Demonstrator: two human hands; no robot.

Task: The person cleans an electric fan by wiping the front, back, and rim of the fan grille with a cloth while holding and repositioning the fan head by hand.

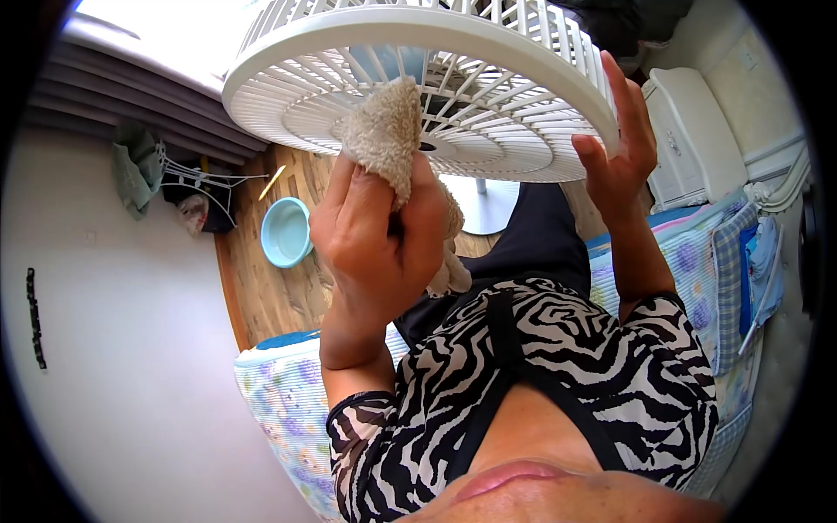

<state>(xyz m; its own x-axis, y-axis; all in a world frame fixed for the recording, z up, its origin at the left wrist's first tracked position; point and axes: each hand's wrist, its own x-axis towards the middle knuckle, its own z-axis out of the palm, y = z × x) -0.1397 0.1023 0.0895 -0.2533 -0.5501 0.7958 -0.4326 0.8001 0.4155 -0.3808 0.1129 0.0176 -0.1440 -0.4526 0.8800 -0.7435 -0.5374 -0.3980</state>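
A white electric fan [514, 50] fills the top of the head view, its round slatted front guard tilted towards me. Bunched in my left hand [377, 234] is a cream fluffy cloth [386, 131], its upper part against the guard near the hub. More of the cloth hangs below the fingers. At the guard's right rim, my right hand [621, 144] has its thumb and fingers to either side of the edge, gripping it. The fan's light round base [481, 207] rests on the floor below.
A light blue basin [286, 233] stands on the wooden floor [261, 301] to the left. Behind it, a white rack [196, 177] holds bags. A bed with a flowered cover [288, 410] lies under me, and a white cabinet [697, 135] stands at right.
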